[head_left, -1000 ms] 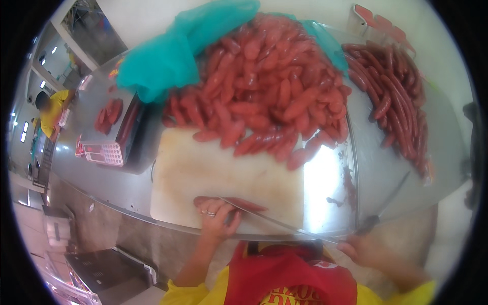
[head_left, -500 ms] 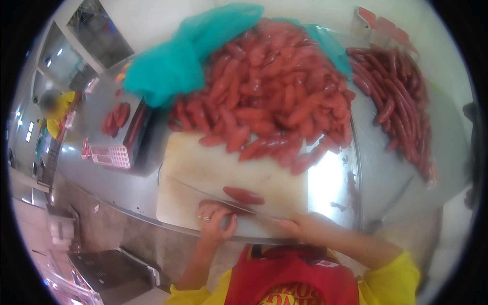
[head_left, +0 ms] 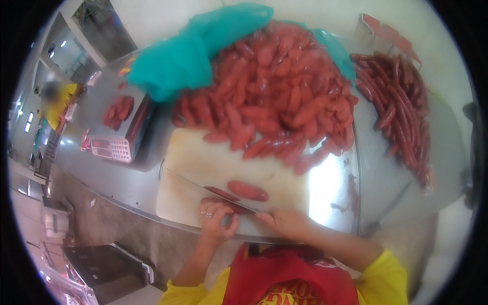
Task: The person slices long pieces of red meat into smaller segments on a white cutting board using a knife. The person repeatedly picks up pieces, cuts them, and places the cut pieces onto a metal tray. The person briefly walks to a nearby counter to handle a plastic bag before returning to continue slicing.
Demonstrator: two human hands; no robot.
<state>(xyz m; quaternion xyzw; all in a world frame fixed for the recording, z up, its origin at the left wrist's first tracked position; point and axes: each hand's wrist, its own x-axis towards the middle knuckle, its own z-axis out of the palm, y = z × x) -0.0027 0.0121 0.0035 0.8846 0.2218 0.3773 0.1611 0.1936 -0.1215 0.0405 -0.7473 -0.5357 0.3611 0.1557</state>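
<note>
Head view, looking down at a shiny steel bench (head_left: 127, 178). Pale rectangular plastic cutting board (head_left: 203, 162) lies at the near edge. Left hand (head_left: 217, 217), ring on one finger, sits at the board's near edge with its grip curled down onto a red sausage piece (head_left: 223, 194), fingertips pinning it to the board. Right hand (head_left: 284, 222) just beside the left, grip closed around the handle of a long thin-bladed knife (head_left: 203, 187); the blade runs from that hand leftward and away across the board, passing over the pinned piece. A second short red sausage (head_left: 247, 190) lies loose on the board, just beyond the blade and apart from both hands. Large heap of red sausages (head_left: 274, 96) covers the far part of the board and the bench behind it, partly resting on crumpled teal plastic sheeting (head_left: 193, 56). Separate row of darker, longer sausages (head_left: 396, 101) to the right, well apart from the hands. Left of the board, a weighing scale with a keypad (head_left: 114, 137), a few red sausages on its pan. Another person in yellow (head_left: 56, 101) far left, blurred.
</note>
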